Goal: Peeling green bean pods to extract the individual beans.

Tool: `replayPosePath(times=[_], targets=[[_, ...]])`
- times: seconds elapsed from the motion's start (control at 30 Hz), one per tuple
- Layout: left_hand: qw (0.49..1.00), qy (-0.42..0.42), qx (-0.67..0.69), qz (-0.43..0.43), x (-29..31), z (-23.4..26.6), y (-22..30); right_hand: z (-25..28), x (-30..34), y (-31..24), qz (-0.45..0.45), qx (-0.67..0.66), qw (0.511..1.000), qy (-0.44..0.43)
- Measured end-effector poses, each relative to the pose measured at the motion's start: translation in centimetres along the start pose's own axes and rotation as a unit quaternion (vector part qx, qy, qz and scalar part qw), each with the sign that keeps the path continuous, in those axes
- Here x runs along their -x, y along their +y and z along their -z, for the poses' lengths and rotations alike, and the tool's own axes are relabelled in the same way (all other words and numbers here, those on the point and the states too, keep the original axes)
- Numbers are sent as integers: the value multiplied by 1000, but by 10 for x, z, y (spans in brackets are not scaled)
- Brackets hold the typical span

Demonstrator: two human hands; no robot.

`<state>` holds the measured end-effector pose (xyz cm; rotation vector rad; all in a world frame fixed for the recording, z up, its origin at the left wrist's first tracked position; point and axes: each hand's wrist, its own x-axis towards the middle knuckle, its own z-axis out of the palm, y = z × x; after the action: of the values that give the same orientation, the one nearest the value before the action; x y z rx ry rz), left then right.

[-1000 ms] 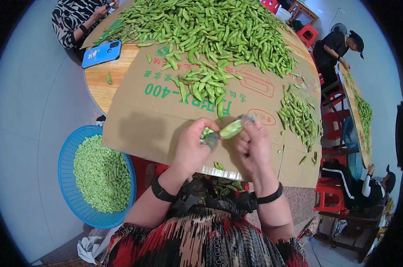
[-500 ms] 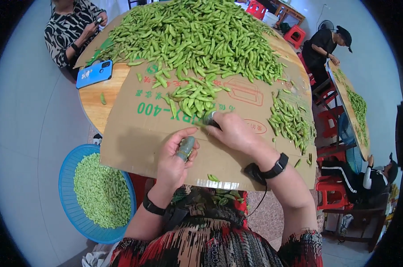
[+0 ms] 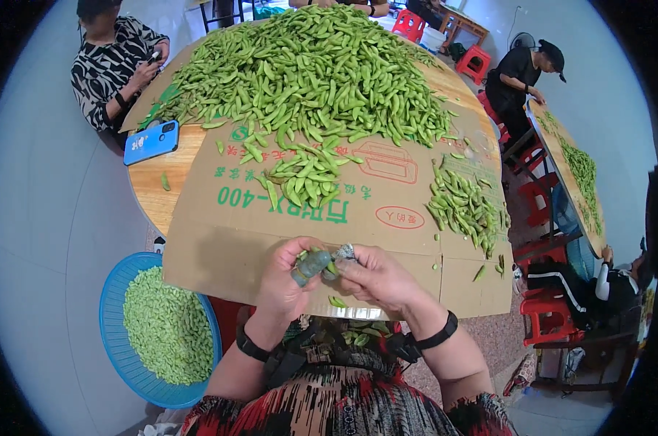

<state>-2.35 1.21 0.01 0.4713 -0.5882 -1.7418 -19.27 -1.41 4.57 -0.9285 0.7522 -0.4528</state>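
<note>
My left hand (image 3: 289,280) and my right hand (image 3: 376,276) meet above the near edge of the cardboard. Pinched between their fingertips is a green soybean pod (image 3: 331,268), mostly hidden by the fingers. Grey-green wrapping covers my left thumb, and a greyish cover sits on a right-hand digit. Just beyond my hands lies a small cluster of pods (image 3: 307,178). Behind it rises a large heap of pods (image 3: 314,73). A loose pod (image 3: 337,301) rests on the cardboard below my hands.
Flat cardboard (image 3: 220,272) covers the round wooden table (image 3: 155,178). Darker pods (image 3: 463,207) lie at the right, a blue phone (image 3: 151,142) at the left. A blue basket (image 3: 115,349) of shelled beans (image 3: 165,327) stands below left. Other people sit or stand around.
My right hand has drawn back from the small cluster to my left hand, bringing a pod. Both hands now grip it together. The view has shifted slightly.
</note>
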Motion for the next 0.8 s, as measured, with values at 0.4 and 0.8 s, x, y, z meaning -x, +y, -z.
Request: replayPosePath(times=[0.4, 0.8], targets=[[985, 121, -117, -21, 2, -4, -2, -6, 9, -2, 32, 50, 998, 6], [995, -74, -64, -3, 0, 5, 1, 2, 10, 16, -61, -230, 970, -40]])
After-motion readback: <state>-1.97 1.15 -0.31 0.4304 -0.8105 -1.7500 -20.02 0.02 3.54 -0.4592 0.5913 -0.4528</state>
